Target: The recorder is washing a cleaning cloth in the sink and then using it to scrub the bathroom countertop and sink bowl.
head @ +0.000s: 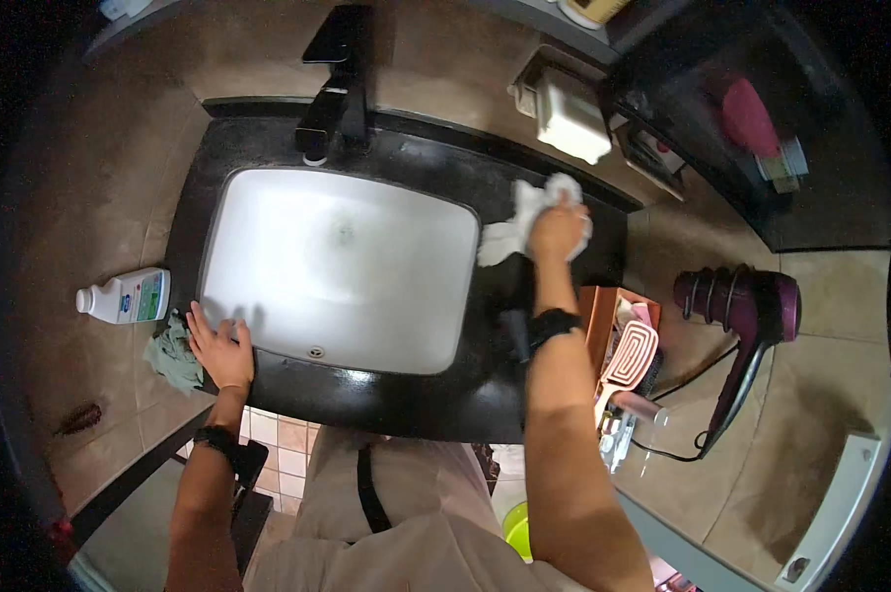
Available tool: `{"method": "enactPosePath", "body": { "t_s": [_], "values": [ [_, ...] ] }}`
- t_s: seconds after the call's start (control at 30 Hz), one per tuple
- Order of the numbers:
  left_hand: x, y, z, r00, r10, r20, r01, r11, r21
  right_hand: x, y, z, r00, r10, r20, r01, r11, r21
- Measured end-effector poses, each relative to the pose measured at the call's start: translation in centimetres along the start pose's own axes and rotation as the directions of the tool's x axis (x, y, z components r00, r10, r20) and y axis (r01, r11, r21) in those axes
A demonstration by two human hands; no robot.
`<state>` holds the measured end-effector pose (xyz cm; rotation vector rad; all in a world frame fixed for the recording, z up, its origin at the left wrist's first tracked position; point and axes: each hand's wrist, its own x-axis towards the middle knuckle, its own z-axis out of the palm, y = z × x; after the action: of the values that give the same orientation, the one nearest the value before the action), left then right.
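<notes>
My right hand (pixel 558 231) grips a bunched white cloth (pixel 506 235) and presses it on the black countertop (pixel 416 403), right of the sink near the back edge. The hand looks slightly blurred. My left hand (pixel 222 349) lies with its fingers spread on the front left rim of the white sink basin (pixel 342 274), holding nothing. A grey-green cloth (pixel 175 354) lies crumpled beside it at the counter's left edge. Just behind that cloth is a white plastic bottle (pixel 133 296) with a label. The black faucet (pixel 334 96) stands behind the basin.
A brown box (pixel 597 318) with a pink hairbrush (pixel 629 355) and other items is at the right. A purple hair dryer (pixel 759 325) hangs in a coiled holder on the tiled wall. A white dispenser (pixel 572 117) is mounted behind the counter. Below is a lime-green container (pixel 518 531).
</notes>
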<state>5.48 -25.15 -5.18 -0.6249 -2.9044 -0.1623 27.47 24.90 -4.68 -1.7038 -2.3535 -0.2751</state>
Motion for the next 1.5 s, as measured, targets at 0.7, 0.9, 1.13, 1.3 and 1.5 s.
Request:
{"method": "enactPosePath", "body": {
  "t_s": [0.7, 0.9, 1.13, 1.3, 1.5],
  "values": [
    [0.2, 1.1, -0.4, 1.0, 0.005, 0.004, -0.005, 1.0, -0.03, -2.0, -14.6, -2.3, 0.899, -0.417, 0.137, 0.251, 0.744, 0.619],
    [-0.4, -0.7, -0.9, 1.0, -0.011, -0.013, 0.011, 1.0, -0.001, 0.6, -3.7, -9.2, 0.968, 0.073, 0.241, -0.231, 0.642, 0.731],
    [0.0, 0.3, -0.6, 1.0, -0.021, 0.007, 0.021, 1.0, -0.012, -2.7, 1.3, -2.2, 0.957, 0.102, 0.271, -0.109, 0.994, 0.01],
    [-0.1, 0.0, -0.6, 1.0, -0.026, 0.011, 0.025, 1.0, 0.011, -4.1, -2.5, -0.8, 0.996, -0.079, 0.046, 0.074, 0.992, 0.106],
    [0.0, 0.4, -0.8, 0.998, -0.047, 0.051, 0.047, 0.999, -0.003, -4.3, -14.2, -1.4, 0.895, -0.446, -0.005, 0.426, 0.852, 0.304]
  ]
}}
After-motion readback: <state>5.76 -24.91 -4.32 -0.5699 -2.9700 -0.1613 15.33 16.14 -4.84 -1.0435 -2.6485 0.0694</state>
